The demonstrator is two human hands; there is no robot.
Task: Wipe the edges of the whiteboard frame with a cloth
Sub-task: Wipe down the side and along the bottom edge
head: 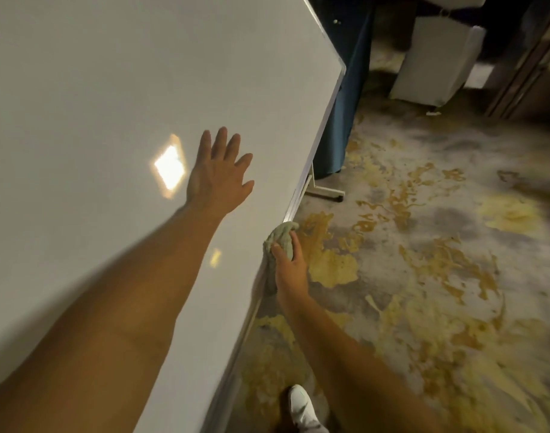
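Note:
A large whiteboard (pixel 111 89) fills the left of the view, its thin metal frame edge (pixel 325 126) running diagonally from the upper right corner down to the bottom middle. My left hand (pixel 219 173) lies flat on the white surface with the fingers spread, holding nothing. My right hand (pixel 291 264) grips a bunched pale green cloth (pixel 281 237) and presses it against the frame edge, about halfway along its visible length. Part of the cloth is hidden under my fingers.
The board's wheeled stand foot (pixel 325 190) pokes out beyond the edge on a mottled grey and yellow floor (pixel 439 260). A dark blue drape (pixel 345 104) hangs behind the board. A white box-like unit (pixel 436 57) stands at the upper right. My white shoe (pixel 302 407) is below.

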